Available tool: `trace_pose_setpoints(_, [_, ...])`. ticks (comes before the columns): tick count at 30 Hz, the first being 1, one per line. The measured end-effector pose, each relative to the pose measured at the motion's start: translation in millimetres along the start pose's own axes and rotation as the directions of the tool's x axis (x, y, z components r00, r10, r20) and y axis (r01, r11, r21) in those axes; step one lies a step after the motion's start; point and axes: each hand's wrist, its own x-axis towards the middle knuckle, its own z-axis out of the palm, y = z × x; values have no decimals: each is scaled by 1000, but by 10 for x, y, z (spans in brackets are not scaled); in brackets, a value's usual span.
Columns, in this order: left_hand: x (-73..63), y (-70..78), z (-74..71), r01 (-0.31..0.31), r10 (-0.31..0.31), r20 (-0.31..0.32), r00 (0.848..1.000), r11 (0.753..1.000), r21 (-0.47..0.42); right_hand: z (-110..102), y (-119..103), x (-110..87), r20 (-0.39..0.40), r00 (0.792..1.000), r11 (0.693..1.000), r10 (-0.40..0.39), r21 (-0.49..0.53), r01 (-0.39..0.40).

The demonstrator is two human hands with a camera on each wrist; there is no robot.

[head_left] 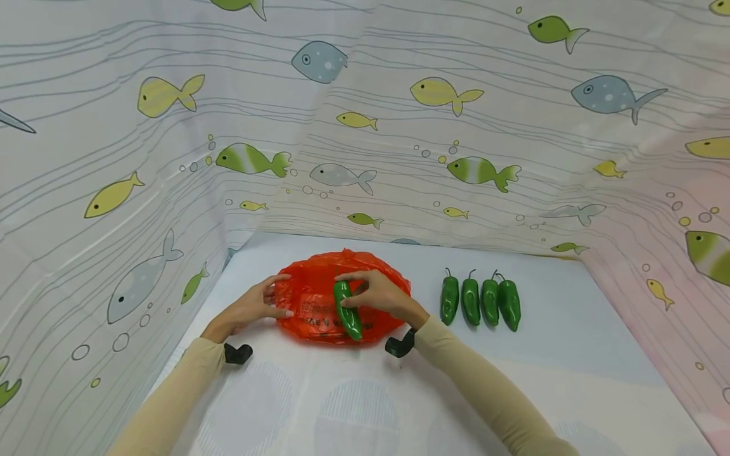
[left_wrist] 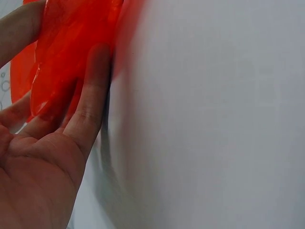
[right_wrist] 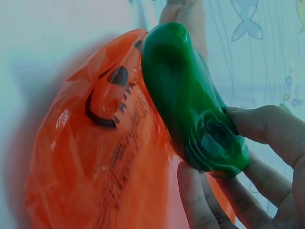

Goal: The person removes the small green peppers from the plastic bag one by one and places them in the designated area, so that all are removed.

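My right hand (head_left: 379,294) pinches a glossy green pepper (head_left: 348,310) between thumb and fingers, over the mouth of a red-orange plastic bag (head_left: 319,329). In the right wrist view the pepper (right_wrist: 183,95) slants, its rounded end pointing up, with the bag (right_wrist: 71,157) behind it and dark print on its side. At the bag's left side my left hand (head_left: 251,307) holds the edge, thumb toward the front and fingers farther back. The left wrist view has the left hand (left_wrist: 47,157) around the thin red film (left_wrist: 71,52), one finger lying long against it.
Several green peppers (head_left: 471,302) with curved stems stand in a row on the white table (head_left: 547,367), right of the bag. Fish-patterned sheeting (head_left: 399,139) walls in the back and both sides. Black wrist mounts (head_left: 401,344) stick out below the sleeves.
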Motion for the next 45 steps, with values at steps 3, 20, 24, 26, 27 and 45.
trace_pose_setpoints(3, [-1,8,-2,-2,2,1,1000,1000,1,-63,-18,-39,-3,1000,1000,-26,0,26])
trace_pose_setpoints(20, [14,-38,-5,-18,18,-2,1000,1000,4,-429,75,-199,-114,993,1000,1,4,-1])
trace_pose_setpoints(24, [18,-51,-6,-30,30,2,1000,1000,-8,-516,107,-253,-147,989,1000,16,26,-12])
trace_pose_setpoints(26, [23,-55,-9,-29,29,3,1000,1000,-10,-560,122,-286,-159,987,1000,16,27,-11])
trace_pose_setpoints(27, [26,-57,-10,-29,29,3,1000,1000,-8,-582,131,-300,-165,986,1000,15,23,-11])
trace_pose_setpoints(45, [17,-18,1,-18,18,0,1000,1000,-8,-1000,327,-596,-264,963,998,57,28,-52])
